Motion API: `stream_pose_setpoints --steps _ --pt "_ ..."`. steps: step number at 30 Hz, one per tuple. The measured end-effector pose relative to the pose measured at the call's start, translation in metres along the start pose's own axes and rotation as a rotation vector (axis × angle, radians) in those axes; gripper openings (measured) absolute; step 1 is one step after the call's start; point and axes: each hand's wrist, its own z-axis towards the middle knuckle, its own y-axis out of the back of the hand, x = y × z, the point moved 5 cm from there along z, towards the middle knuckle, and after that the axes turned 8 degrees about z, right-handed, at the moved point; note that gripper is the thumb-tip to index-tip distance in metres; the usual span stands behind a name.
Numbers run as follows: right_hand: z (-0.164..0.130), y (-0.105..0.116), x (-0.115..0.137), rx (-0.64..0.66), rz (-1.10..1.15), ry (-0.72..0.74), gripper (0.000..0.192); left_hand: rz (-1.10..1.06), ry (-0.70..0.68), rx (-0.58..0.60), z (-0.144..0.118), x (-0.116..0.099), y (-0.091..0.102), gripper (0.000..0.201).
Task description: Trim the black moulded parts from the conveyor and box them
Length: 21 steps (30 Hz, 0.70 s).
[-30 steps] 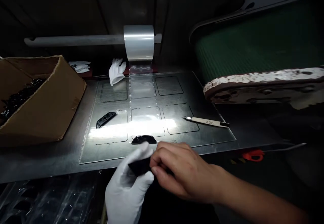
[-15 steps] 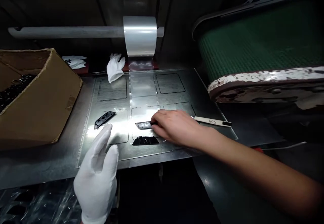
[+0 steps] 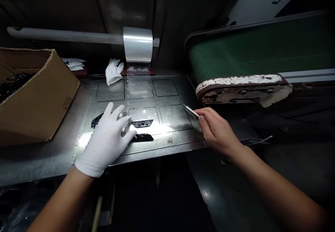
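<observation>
My left hand (image 3: pixel 107 141), in a white glove, is open with its fingers spread over the metal sheet. Its fingers reach beside a black trapezoid plastic piece (image 3: pixel 142 123) whose ribbed side faces up. Below that lies a glossy black piece (image 3: pixel 143 138), close to my thumb. Partly behind the glove sits another black piece (image 3: pixel 95 120). My bare right hand (image 3: pixel 216 129) is closed round a slim white-handled tool (image 3: pixel 192 111), its thin tip pointing up and left over the sheet. The tool's exact kind is unclear.
A cardboard box (image 3: pixel 62 102) of black parts stands left. Clear film hangs from a roll (image 3: pixel 138 45) on a grey bar (image 3: pixel 68 35) and runs onto the sheet. A crumpled white glove (image 3: pixel 114 72) lies near the back. At right is a green conveyor belt (image 3: pixel 251 50).
My right hand has left the ribbed black piece and lifted the white-handled tool from the sheet. My left hand has moved up and right, over the pieces. The view has shifted.
</observation>
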Motion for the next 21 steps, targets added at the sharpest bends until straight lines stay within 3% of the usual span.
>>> stream_pose_setpoints --steps 3,6,9,12,17,21 --pt "0.022 -0.011 0.048 0.167 0.129 0.14 0.028 -0.024 0.041 -0.029 -0.005 0.004 0.002 0.031" --pt "0.04 -0.035 0.086 0.351 0.043 0.306 0.03 -0.033 0.068 -0.084 -0.01 0.013 0.011 0.031" --pt "0.053 -0.062 0.106 0.471 -0.127 0.404 0.03 -0.005 0.012 -0.016 -0.01 0.015 0.011 0.028" --pt "0.062 -0.08 0.117 0.506 -0.206 0.461 0.03 0.018 -0.007 0.061 -0.008 0.015 0.006 0.024" --pt "0.06 -0.077 0.105 0.515 -0.237 0.479 0.03 0.042 -0.014 0.092 -0.005 0.011 -0.002 0.022" --pt "0.036 -0.031 0.051 0.468 -0.302 0.437 0.03 0.029 -0.009 0.103 -0.005 0.013 -0.005 0.024"
